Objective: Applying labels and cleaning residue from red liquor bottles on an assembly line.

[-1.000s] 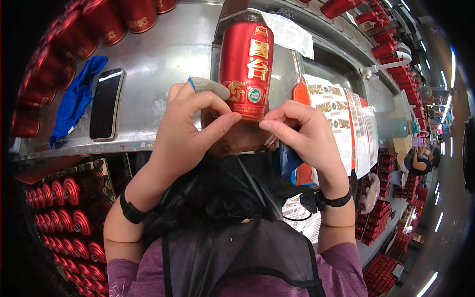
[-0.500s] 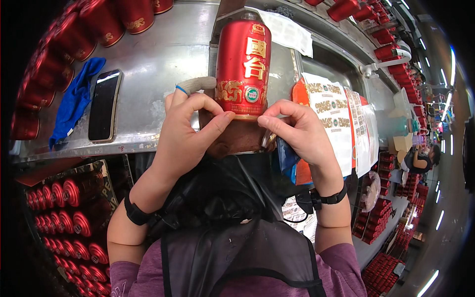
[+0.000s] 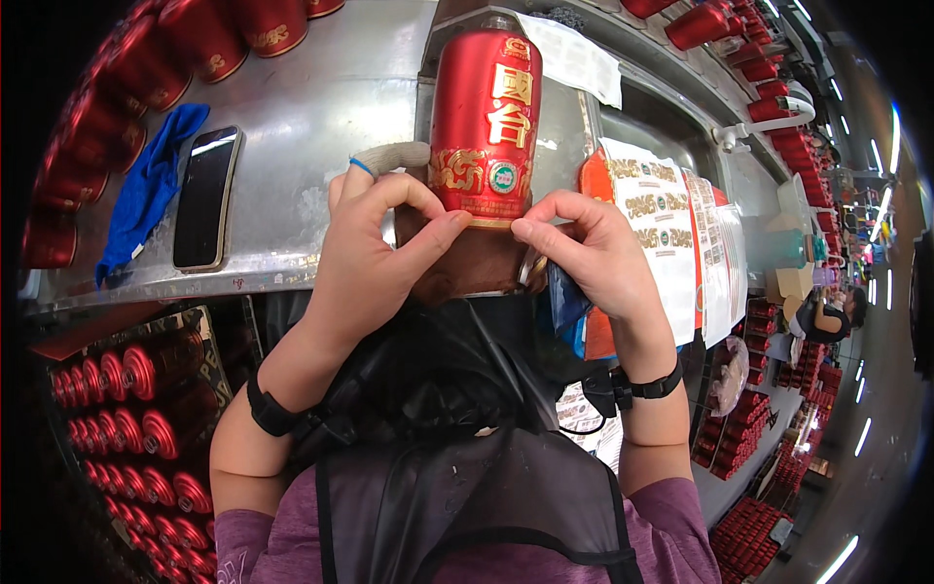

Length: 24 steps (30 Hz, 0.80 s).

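Observation:
A red bottle with gold lettering, gold scrollwork and a small green-and-white emblem lies in front of me, its clear neck pointing away. At the left of its gold-edged base, my left hand closes thumb and forefinger in a pinch. A grey knitted cover with a blue band sits on another finger of that hand, beside the bottle. My right hand pinches at the base's right side, close to the left fingertips. Whatever thin thing the fingers may hold is too small to make out.
A phone and a blue cloth lie left on the metal table. Red bottles stand behind them; more fill a crate below. Gold-patterned sheets lie right, a white sheet beyond. Another person is farther right.
The whole view has shifted slightly. Both hands keep their pinch at the bottle's base, with only a very small movement.

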Available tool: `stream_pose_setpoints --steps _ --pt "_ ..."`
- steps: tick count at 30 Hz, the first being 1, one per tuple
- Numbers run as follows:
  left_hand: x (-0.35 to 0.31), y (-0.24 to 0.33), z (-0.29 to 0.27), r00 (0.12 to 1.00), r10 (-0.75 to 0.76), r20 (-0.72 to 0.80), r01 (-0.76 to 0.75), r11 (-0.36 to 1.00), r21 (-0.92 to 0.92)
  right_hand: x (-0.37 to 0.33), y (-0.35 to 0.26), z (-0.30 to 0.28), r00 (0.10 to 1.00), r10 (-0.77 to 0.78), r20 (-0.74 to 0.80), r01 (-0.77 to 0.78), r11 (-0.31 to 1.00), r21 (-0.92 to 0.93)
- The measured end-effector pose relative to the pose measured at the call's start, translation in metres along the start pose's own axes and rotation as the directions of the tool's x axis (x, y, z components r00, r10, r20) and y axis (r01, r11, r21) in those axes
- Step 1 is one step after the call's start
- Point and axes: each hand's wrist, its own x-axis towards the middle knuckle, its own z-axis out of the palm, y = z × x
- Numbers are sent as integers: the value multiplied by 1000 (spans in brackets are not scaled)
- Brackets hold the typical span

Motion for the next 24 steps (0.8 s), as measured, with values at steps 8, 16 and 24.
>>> stream_pose_setpoints --steps 8,16,24 --pt "-1 -6 3 999 -10 -32 9 999 -40 2 2 -2 1000 -5 -25 2 996 -93" --pt "-9 -25 5 999 41 -31 -41 999 13 4 -1 -4 999 24 35 -23 999 -35" --pt "1 -13 13 974 215 -71 -195 956 219 7 4 -13 992 111 58 -114 992 51"
